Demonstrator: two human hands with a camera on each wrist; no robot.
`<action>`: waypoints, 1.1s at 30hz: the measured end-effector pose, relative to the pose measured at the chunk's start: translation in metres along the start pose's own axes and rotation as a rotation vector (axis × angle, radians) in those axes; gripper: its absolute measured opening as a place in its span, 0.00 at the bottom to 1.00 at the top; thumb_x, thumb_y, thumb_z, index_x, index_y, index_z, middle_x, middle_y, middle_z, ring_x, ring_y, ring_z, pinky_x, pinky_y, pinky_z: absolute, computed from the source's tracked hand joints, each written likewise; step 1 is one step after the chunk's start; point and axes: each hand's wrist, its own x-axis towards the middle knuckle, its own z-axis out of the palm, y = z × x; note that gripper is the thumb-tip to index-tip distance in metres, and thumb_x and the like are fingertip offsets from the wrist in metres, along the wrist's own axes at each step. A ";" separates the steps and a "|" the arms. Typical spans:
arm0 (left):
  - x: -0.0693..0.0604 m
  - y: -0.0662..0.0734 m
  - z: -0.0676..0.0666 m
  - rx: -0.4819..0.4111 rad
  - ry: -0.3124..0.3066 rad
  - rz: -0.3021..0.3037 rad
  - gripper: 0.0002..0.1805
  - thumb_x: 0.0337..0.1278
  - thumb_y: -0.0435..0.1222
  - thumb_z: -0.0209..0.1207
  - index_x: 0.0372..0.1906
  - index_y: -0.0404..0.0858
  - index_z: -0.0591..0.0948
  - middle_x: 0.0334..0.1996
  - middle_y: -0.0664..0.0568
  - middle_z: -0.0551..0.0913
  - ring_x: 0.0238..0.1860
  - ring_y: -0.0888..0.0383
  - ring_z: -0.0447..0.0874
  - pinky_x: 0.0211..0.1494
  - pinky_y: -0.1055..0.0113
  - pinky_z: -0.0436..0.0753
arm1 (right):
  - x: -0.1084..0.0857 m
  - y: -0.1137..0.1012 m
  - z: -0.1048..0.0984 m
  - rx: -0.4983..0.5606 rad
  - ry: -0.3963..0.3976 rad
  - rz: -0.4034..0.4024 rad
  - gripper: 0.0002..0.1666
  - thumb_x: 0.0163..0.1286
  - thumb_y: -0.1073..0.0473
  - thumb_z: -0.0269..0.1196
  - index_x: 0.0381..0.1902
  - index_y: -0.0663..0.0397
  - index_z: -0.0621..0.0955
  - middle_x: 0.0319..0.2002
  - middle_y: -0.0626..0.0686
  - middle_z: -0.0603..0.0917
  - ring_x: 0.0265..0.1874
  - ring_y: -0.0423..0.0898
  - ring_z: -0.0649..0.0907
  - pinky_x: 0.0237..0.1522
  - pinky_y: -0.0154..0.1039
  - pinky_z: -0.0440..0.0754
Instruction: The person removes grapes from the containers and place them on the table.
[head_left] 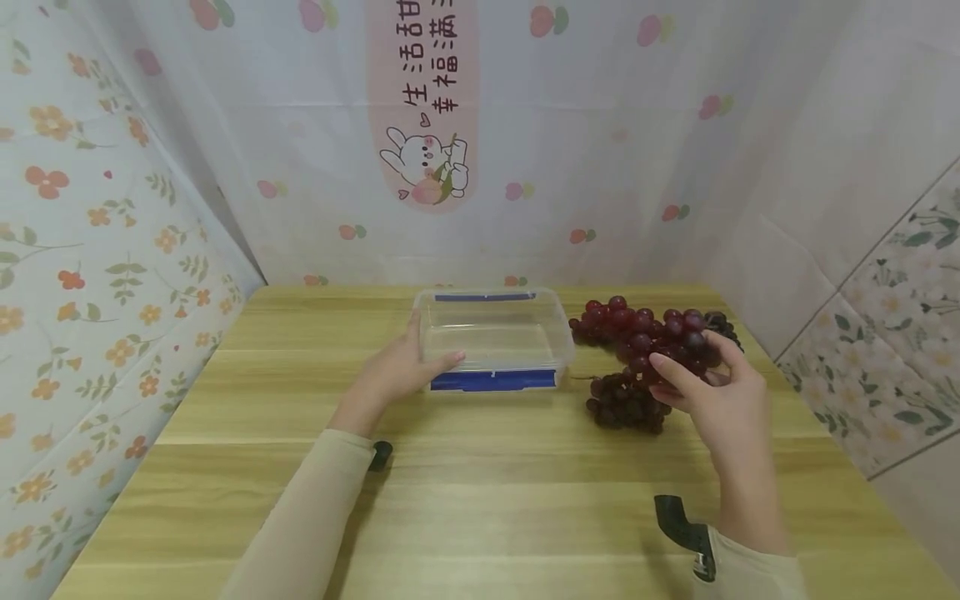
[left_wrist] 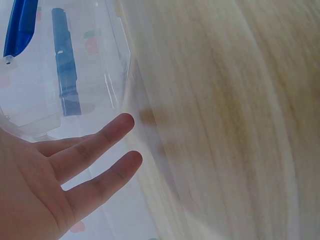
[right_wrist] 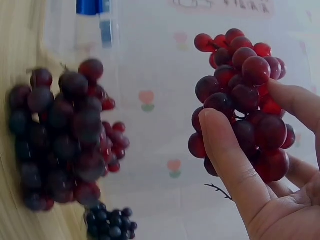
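A clear plastic container [head_left: 491, 333] with blue clips stands at the back middle of the table, its top uncovered. At its left side is my left hand [head_left: 401, 358], the thumb reaching over the front corner. In the left wrist view, the fingers [left_wrist: 100, 187] are stretched out beside the container wall; whether they touch it I cannot tell. My right hand [head_left: 723, 400] pinches a bunch of red grapes [right_wrist: 245, 95] between thumb and fingers, raised above the table. Below it lies a dark red bunch [head_left: 626, 408]. Another red bunch [head_left: 596, 321] lies behind, right of the container.
A black bunch of grapes [head_left: 723, 321] lies at the back right, partly hidden by the right hand. Patterned curtains [head_left: 300, 150] stand behind and on both sides of the wooden table [head_left: 480, 492]. Dark wrist mounts [head_left: 678, 525] stick out from the sleeves.
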 end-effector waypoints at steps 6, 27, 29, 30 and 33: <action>0.001 0.001 0.004 0.000 -0.003 -0.001 0.74 0.51 0.86 0.49 0.86 0.53 0.24 0.78 0.32 0.69 0.66 0.33 0.83 0.58 0.39 0.85 | -0.001 0.010 -0.020 0.082 0.042 0.046 0.60 0.65 0.51 0.78 0.87 0.39 0.57 0.54 0.42 0.74 0.28 0.38 0.93 0.37 0.32 0.90; 0.000 0.002 0.001 0.030 0.007 -0.016 0.72 0.57 0.82 0.50 0.87 0.47 0.27 0.77 0.31 0.71 0.64 0.35 0.85 0.58 0.41 0.86 | 0.024 0.052 -0.092 -0.679 0.109 0.019 0.62 0.72 0.29 0.65 0.86 0.58 0.54 0.70 0.84 0.69 0.66 0.80 0.74 0.50 0.70 0.77; -0.001 0.001 0.001 0.029 0.002 -0.016 0.73 0.55 0.84 0.48 0.87 0.46 0.27 0.78 0.32 0.69 0.65 0.35 0.85 0.59 0.41 0.86 | 0.030 0.060 -0.099 -0.705 0.096 0.019 0.61 0.73 0.30 0.64 0.86 0.60 0.53 0.71 0.86 0.67 0.65 0.83 0.72 0.48 0.71 0.78; -0.001 0.001 0.001 0.022 0.003 -0.018 0.74 0.53 0.85 0.48 0.87 0.47 0.27 0.77 0.32 0.70 0.63 0.35 0.86 0.57 0.41 0.86 | 0.033 0.064 -0.102 -0.717 0.094 0.025 0.61 0.74 0.30 0.63 0.86 0.60 0.52 0.72 0.86 0.65 0.66 0.84 0.70 0.50 0.73 0.77; -0.001 -0.001 0.001 0.021 0.003 -0.017 0.75 0.50 0.87 0.45 0.87 0.47 0.26 0.78 0.32 0.70 0.63 0.36 0.86 0.57 0.42 0.86 | 0.041 0.075 -0.113 -0.753 0.105 0.044 0.60 0.75 0.30 0.62 0.86 0.60 0.52 0.76 0.84 0.59 0.70 0.89 0.60 0.56 0.80 0.70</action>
